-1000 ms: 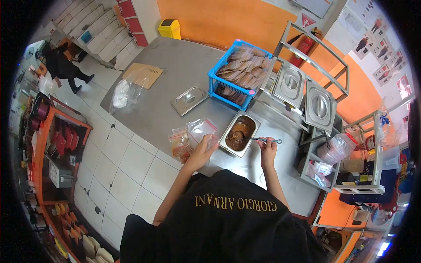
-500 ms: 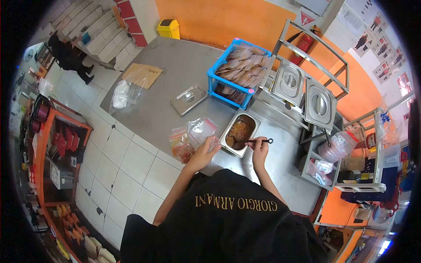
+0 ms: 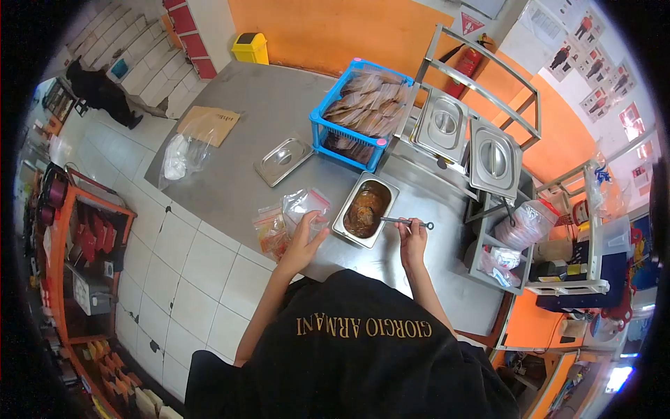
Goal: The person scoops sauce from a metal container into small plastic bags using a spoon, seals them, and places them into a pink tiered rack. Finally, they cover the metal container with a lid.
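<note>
A rectangular steel pan (image 3: 365, 209) of brown sauce sits on a steel desk (image 3: 265, 112), straight ahead of the person wearing the camera. A thin metal ladle (image 3: 405, 223) lies with its bowl down in the sauce and its handle sticking out over the pan's right rim. The right hand (image 3: 413, 239) is just right of the pan, its fingers (image 3: 408, 225) pinched closed around the handle.

Just left of the pan, the left hand (image 3: 301, 243) reaches forward with its thumb spread. Its fingers (image 3: 307, 222) are against a clear bag (image 3: 306, 204) with a red zip strip; it cannot be told whether they grip the bag or only rest on it. Further left of the pan, beside that bag, lies a small heap of filled bags (image 3: 269, 232) with orange-red contents.

Beyond the pan, well to its left, a loose steel lid (image 3: 283, 160) lies flat on the desk. Directly beyond the pan stands a blue crate (image 3: 328, 136) packed with filled brown bags. Beyond the pan to its right, two lidded pans (image 3: 441, 124) sit in a raised metal frame. Far left of the pan, near the desk's edge, are a plastic bag (image 3: 178, 157) with something white inside and a sheet of brown paper (image 3: 208, 124). Far beyond, at the upper left, another person (image 3: 98, 91) in dark clothes stands on the tiled floor.
</note>
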Available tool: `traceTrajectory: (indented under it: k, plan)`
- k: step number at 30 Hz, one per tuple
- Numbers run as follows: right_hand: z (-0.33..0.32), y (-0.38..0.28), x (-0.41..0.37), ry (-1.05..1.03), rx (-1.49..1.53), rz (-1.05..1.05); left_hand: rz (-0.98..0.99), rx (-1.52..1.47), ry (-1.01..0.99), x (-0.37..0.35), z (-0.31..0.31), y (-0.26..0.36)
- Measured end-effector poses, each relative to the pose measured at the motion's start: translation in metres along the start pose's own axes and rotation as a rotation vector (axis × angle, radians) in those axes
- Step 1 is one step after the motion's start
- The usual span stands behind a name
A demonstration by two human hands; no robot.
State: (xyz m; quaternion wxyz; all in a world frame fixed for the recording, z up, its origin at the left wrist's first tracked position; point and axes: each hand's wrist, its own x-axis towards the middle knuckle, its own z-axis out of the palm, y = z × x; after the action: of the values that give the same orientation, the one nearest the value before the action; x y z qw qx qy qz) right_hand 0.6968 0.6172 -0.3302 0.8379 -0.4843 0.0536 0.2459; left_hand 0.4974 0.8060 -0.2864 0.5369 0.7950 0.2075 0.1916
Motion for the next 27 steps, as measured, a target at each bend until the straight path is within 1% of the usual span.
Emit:
traceTrajectory:
  k: [1,3,4,6,7,8,10,12,14,15,16,18,19,21,25,27]
  plan:
    - [0.002,0.002,0.0,0.004,-0.002,0.005,-0.006,-0.001,-0.003,-0.001,0.001,-0.001]
    - [0.01,0.009,0.001,-0.115,-0.286,-0.195,-0.073,-0.055,-0.056,-0.001,0.003,-0.002]
    - [0.026,0.004,-0.01,-0.146,-0.32,-0.248,-0.081,-0.056,-0.062,-0.002,0.004,-0.002]
    - [0.031,0.015,-0.013,-0.225,-0.552,-0.347,-0.065,-0.006,-0.141,-0.003,0.007,-0.004]
    - [0.036,0.015,-0.017,-0.242,-0.718,-0.414,-0.069,-0.008,-0.145,-0.003,0.009,-0.003]
    - [0.036,0.021,-0.016,-0.294,-0.807,-0.421,-0.06,-0.006,-0.133,-0.004,0.01,-0.003]
    - [0.047,0.019,-0.028,-0.302,-0.786,-0.381,-0.051,-0.002,-0.119,-0.004,0.01,0.001]
    - [0.042,0.026,-0.026,-0.311,-0.754,-0.391,-0.062,-0.011,-0.122,-0.004,0.01,0.003]
    - [0.036,0.024,-0.023,-0.191,-0.396,-0.264,-0.056,-0.027,-0.124,-0.003,0.009,-0.001]
    - [0.032,0.02,-0.021,-0.109,-0.366,-0.207,-0.047,-0.045,-0.129,-0.003,0.009,-0.001]
    - [0.025,0.019,-0.016,-0.075,-0.318,-0.162,-0.048,-0.044,-0.129,-0.003,0.008,0.0]
    - [0.014,0.016,-0.011,-0.042,-0.223,-0.06,-0.044,-0.037,-0.131,-0.002,0.008,0.002]
    - [0.01,0.017,-0.01,-0.038,-0.223,-0.061,-0.043,-0.039,-0.135,-0.001,0.008,0.004]
    - [0.004,0.019,-0.009,0.014,-0.086,0.044,-0.042,-0.02,-0.135,0.0,0.008,0.007]
    - [-0.003,0.018,-0.007,0.024,-0.006,0.077,-0.059,-0.002,-0.103,0.0,0.008,0.008]
    - [-0.004,0.014,-0.007,0.019,0.059,0.067,-0.031,-0.033,-0.1,0.001,0.007,0.007]
